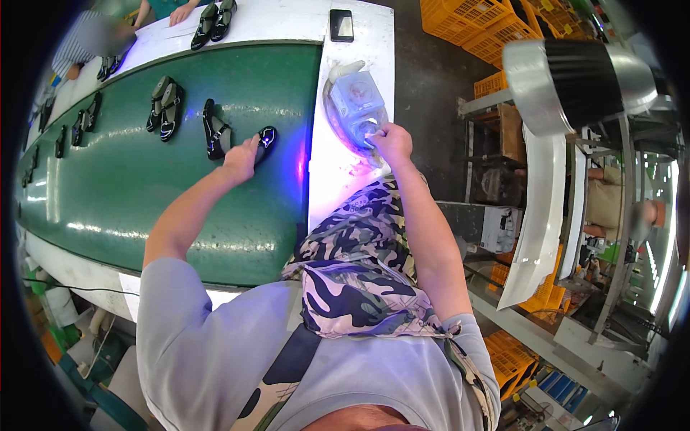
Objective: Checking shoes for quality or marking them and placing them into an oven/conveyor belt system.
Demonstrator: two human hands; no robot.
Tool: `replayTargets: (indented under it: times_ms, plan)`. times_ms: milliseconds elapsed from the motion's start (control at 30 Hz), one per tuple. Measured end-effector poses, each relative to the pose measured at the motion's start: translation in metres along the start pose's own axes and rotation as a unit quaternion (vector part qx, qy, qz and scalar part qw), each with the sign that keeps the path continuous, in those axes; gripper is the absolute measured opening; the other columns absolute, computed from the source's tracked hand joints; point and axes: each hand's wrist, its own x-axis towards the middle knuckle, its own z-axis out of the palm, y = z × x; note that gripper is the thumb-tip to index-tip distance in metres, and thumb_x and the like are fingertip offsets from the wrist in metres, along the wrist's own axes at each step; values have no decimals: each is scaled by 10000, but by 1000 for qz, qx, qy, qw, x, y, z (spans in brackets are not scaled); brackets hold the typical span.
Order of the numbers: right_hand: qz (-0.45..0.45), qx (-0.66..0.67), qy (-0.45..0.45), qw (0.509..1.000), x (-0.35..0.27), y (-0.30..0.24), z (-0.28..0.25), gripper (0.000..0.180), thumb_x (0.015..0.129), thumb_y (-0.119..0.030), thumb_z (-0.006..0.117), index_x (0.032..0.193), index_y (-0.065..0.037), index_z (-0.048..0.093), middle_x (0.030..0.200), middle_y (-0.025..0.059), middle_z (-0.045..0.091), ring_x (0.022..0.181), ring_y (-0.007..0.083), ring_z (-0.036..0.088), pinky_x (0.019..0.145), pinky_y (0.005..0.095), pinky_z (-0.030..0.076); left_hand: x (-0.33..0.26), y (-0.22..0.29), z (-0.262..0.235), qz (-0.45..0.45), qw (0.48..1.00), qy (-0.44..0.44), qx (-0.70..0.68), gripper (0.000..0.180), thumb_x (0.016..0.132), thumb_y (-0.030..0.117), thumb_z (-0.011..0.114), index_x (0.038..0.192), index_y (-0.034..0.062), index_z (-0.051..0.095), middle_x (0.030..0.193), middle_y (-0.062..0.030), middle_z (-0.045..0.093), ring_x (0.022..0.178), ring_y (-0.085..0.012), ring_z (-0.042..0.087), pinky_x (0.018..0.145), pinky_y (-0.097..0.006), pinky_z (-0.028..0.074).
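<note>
My left hand is closed round the heel end of a shiny black shoe over the green conveyor belt. Just left of it, a second black strapped shoe lies on the belt. My right hand is closed in a pinch at the near right side of a translucent bluish box with a round opening. Whatever its fingers pinch is too small to make out. The box stands in a shallow oval tray on the white side table, with a pale crumpled cloth behind it.
More black shoe pairs lie along the green belt. A phone rests on the white table. Two people are across the belt. A metal cylinder lamp or duct and orange crates stand to the right.
</note>
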Motion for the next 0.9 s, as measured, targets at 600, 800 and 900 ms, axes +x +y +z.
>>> replayTargets:
  times_ms: [600,800,900]
  plan:
    - [241,492,80,832,-35,46,-28,205,711,-94,833,731,-27,639,681,22,631,582,108,550,547,295,448,13,41,-43,-76,610,-72,-785,510,764,196,821,1192,13,612,1087,-98,710,1006,-251,686,933,-424,543]
    - [133,601,48,786,-47,14,-73,211,712,-15,815,770,-43,613,746,-19,586,659,80,536,584,258,435,-17,144,-133,183,799,241,-520,603,646,92,913,1164,-7,622,1142,-123,695,1024,-215,677,952,-344,536]
    - [14,624,66,778,-53,-12,-96,218,749,27,794,794,-48,594,757,15,609,634,86,565,570,238,464,-26,170,-166,277,788,322,-444,549,712,88,866,1185,-16,608,1172,-154,693,1049,-256,690,970,-348,533]
